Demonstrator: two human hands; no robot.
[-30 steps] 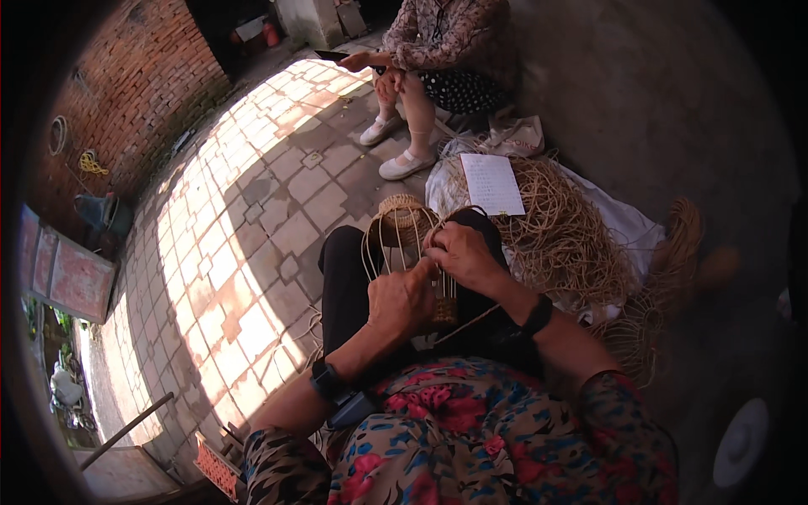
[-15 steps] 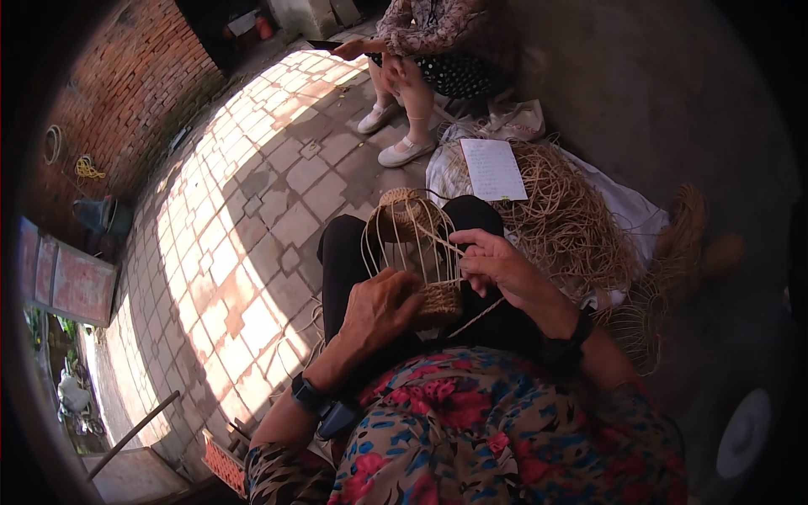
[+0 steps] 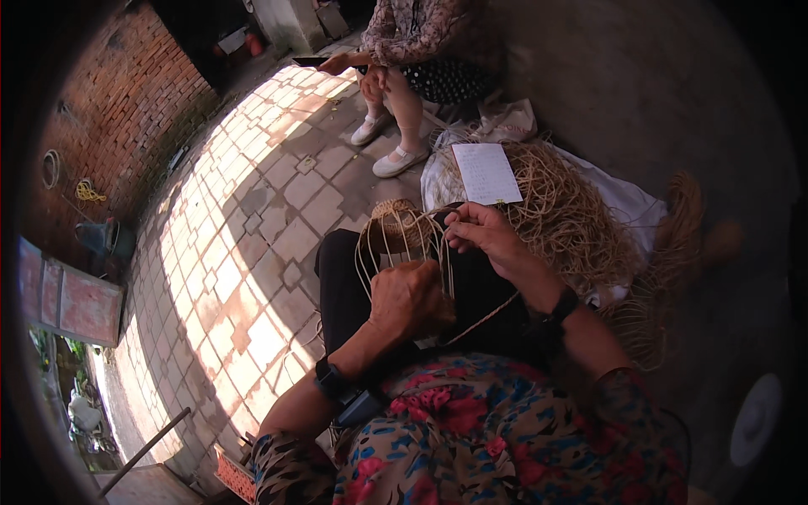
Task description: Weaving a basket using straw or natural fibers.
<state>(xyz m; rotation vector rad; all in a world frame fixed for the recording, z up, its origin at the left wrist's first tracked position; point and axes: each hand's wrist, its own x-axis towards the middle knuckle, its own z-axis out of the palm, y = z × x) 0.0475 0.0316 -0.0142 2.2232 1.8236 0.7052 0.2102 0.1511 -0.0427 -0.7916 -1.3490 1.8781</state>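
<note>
A half-woven basket (image 3: 392,233) of tan cord rests between my knees, with tightly woven bands at its ends and long bare strands running between them. My left hand (image 3: 410,299) is closed around the near side of the basket and covers most of the near band. At the basket's right side my right hand (image 3: 492,241) pinches a thin cord strand, its fingertips close to the upper strands. Below my right wrist, a twisted cord (image 3: 486,317) trails from the near band toward the right.
To the right a tangled heap of tan cord (image 3: 566,198) lies on white cloth (image 3: 621,195), with a written paper sheet (image 3: 486,173) on top. Beyond it a person (image 3: 421,38) sits holding a dark flat object. Paving (image 3: 252,223) and a brick wall (image 3: 126,93) are at left.
My left hand has moved right and slightly up, closing over the near band. My right hand has risen a little toward the far end of the basket, pinching the strand.
</note>
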